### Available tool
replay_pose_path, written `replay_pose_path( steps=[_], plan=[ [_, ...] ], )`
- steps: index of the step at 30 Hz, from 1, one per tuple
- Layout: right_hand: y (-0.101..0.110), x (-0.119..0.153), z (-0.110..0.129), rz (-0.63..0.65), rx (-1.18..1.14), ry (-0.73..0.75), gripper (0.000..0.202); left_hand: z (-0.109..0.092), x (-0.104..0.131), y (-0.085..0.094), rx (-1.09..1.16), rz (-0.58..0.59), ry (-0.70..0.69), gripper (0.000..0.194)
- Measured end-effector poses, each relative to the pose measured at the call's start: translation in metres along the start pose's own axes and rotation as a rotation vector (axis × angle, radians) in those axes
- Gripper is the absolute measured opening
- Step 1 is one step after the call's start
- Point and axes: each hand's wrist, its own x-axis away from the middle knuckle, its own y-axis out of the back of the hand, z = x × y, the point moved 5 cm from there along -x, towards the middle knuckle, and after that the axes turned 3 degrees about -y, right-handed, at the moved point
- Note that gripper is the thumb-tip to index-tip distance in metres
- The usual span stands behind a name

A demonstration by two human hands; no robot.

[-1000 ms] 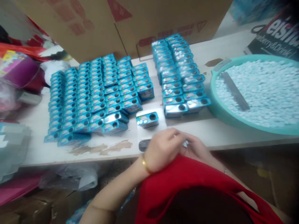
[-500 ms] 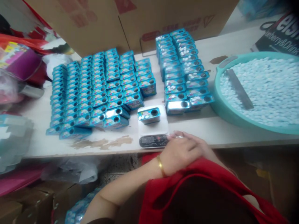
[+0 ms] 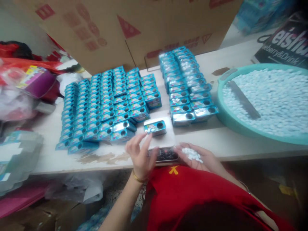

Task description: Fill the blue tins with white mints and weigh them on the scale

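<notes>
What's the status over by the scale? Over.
Left hand open, close to the blue tin on the scale. Right hand palm up, bearing white pellets. Left hand partly blocks the scale's black panel.

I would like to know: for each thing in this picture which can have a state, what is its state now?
Left hand: open, fingers spread, blurred
Right hand: palm up, cupped, holding white pellets
Tin on the scale: dark hole facing up
Scale: carrying one tin, display unreadable
Basin: filled with white pellets
Flat bar: lying on the basin's pellets
Left tins: set in packed rows
Right tins: set in two columns
Carton: upright
</notes>
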Motion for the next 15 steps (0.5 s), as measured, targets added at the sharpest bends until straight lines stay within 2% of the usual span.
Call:
replay_pose_path(
  steps=[4,6,10,15],
  plan=[
    [-0.001,-0.001,-0.002,0.014,-0.017,-0.022,0.02,0.028,0.002,0.001,-0.102,0.021,0.086,0.037],
    [-0.001,-0.001,-0.002,0.023,-0.014,-0.019,0.02,0.036,-0.006,-0.002,-0.1,0.087,0.131,0.03],
    [0.001,-0.002,-0.001,0.029,-0.01,-0.015,0.019,0.046,-0.025,-0.009,-0.001,0.261,0.157,0.016],
    [0.003,-0.005,0.0,0.051,-0.006,-0.018,0.019,0.049,-0.042,-0.007,0.137,0.382,0.125,0.011]
  ],
)
